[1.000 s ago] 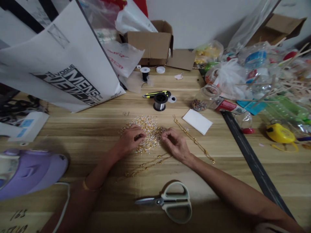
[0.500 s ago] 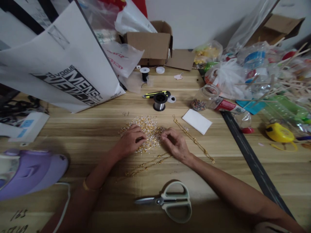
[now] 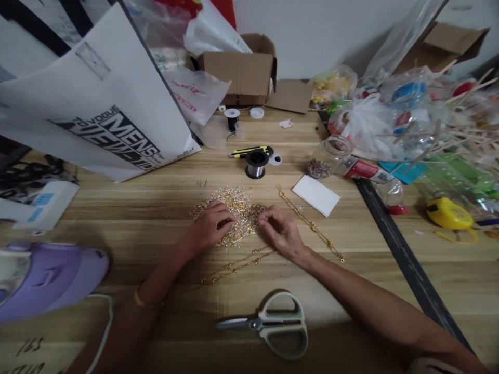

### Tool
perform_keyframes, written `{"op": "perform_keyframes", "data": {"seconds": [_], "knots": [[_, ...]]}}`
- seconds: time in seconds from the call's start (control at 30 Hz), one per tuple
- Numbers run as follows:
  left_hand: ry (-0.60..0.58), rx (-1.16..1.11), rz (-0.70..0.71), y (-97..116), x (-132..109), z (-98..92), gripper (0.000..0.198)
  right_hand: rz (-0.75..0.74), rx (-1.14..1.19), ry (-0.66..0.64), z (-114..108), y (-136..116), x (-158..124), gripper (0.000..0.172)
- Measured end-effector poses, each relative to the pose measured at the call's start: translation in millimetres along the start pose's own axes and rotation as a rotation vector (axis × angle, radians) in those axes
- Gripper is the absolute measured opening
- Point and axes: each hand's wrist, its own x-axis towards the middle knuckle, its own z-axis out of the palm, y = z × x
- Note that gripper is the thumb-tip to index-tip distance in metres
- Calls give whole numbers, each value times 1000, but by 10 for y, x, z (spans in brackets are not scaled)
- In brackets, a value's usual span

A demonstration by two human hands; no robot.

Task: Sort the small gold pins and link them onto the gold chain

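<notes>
A loose pile of small gold and silver beads and pins lies on the wooden table. My left hand rests over its left side, thumb and fingers pinched together. At the pile's right edge my right hand is also closed in a pinch. What either pinch holds is too small to see. Gold chain strands with beads run from under my right hand toward the lower left. Another gold beaded chain lies stretched out to the right of that hand.
Scissors lie nearest me. Beyond the pile are a wire spool and yellow cutter. Right stand a white pad, a bead jar and a yellow tape measure. Left are a purple iron and a white bag.
Almost nothing differs. Both hands keep their places at the pile, with at most a slight shift of the left fingers.
</notes>
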Motion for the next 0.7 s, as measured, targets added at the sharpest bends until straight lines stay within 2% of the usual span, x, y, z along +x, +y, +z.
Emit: {"op": "perform_keyframes", "data": {"seconds": [0.1, 0.2, 0.3, 0.53, 0.7], "knots": [[35, 51, 22, 20, 4, 21, 18, -4, 2, 1, -2, -5, 3, 12], [12, 115, 36, 51, 5, 24, 23, -15, 1, 4, -3, -2, 7, 11], [10, 146, 37, 61, 3, 17, 18, -15, 0, 9, -1, 5, 7, 10], [88, 116, -1, -9, -1, 24, 12, -13, 8, 12, 7, 14, 4, 10], [31, 157, 14, 16, -12, 24, 22, -10, 11, 4, 4, 10, 6, 10]]}}
